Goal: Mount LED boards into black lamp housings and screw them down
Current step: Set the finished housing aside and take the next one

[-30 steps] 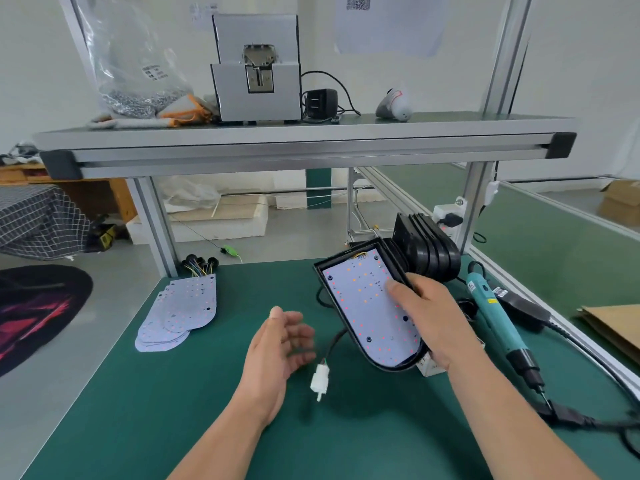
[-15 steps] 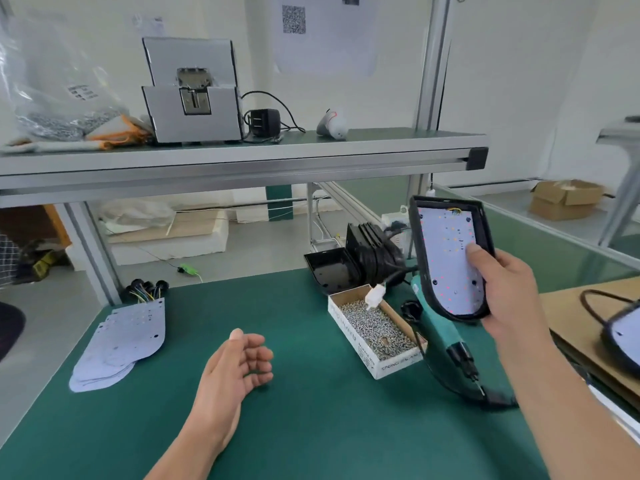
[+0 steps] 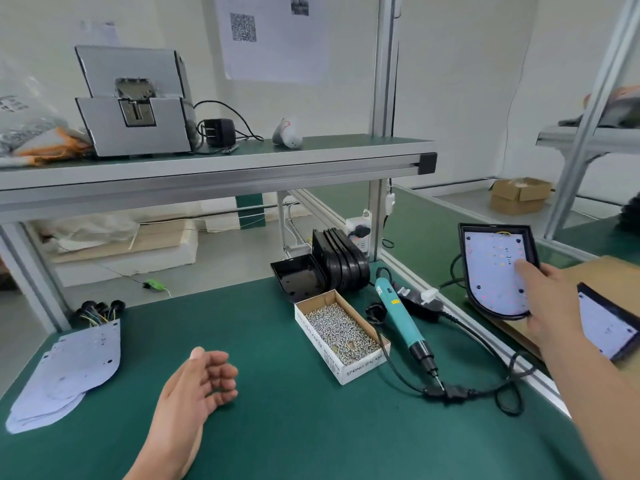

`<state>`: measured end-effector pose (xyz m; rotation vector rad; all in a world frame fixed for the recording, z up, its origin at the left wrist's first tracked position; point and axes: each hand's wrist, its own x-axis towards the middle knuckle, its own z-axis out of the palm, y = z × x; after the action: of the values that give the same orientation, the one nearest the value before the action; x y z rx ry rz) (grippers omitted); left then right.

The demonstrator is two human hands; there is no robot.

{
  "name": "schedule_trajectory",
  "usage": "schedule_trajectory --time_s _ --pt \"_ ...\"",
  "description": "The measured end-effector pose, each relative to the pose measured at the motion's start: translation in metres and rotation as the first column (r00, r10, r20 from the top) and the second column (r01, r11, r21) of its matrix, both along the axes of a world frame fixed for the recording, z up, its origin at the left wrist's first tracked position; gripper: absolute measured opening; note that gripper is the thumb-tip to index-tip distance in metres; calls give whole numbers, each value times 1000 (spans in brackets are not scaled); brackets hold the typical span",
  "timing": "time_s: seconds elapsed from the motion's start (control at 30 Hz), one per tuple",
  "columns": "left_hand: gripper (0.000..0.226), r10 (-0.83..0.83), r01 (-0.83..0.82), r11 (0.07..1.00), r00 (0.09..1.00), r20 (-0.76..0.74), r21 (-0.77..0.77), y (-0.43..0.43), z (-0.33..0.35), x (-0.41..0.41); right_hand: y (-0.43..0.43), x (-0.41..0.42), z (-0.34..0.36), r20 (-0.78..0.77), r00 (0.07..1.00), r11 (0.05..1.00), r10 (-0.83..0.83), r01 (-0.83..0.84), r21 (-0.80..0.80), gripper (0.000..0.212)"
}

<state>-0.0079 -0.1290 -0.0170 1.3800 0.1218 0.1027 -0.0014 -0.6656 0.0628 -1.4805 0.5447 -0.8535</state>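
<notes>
My right hand (image 3: 550, 303) grips a black lamp housing with a white LED board fitted inside (image 3: 493, 271), held over the brown board at the far right, thumb on the LED face. A second fitted lamp (image 3: 604, 325) lies just right of it. My left hand (image 3: 201, 382) rests on the green mat, fingers loosely curled, holding nothing. A stack of bare LED boards (image 3: 69, 372) with wires lies at the left. Empty black housings (image 3: 339, 261) stand upright at the back, one (image 3: 298, 277) lying open in front.
An open cardboard box of screws (image 3: 341, 332) sits mid-table. A teal electric screwdriver (image 3: 403, 317) lies beside it, its black cable looping toward the right edge. An aluminium rail (image 3: 485, 337) separates the mat from the right bench. A shelf with a grey machine (image 3: 135, 102) hangs overhead.
My right hand has carried the fitted lamp from mid-table to the right, over the rail and down toward the brown board. My left hand stayed on the mat.
</notes>
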Motion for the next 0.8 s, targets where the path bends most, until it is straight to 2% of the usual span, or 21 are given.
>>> schedule_trajectory --time_s 0.17,0.27,0.4,0.53,0.67,0.8 --pt "52 2 -1 1000 1000 2 -5 1 -2 2 -25 -2 -6 -100 984 989 -146 144 -27 19" --pt "52 2 -2 1000 1000 10 0 1 -2 2 -36 2 -10 -152 963 973 -223 209 -102 23" --pt "52 0 0 1000 1000 16 4 0 -2 1 -48 7 -15 -316 875 917 -366 282 -281 45" --pt "53 -2 2 1000 1000 19 8 1 -1 0 -43 6 -19 -402 805 864 -436 249 -437 52" --pt "53 -8 8 1000 1000 12 6 0 0 -2 -44 4 -27 -440 760 797 -478 166 -580 74" --pt "54 -11 11 1000 1000 18 4 0 2 -3 -52 5 -27 -495 704 730 -509 47 -682 76"
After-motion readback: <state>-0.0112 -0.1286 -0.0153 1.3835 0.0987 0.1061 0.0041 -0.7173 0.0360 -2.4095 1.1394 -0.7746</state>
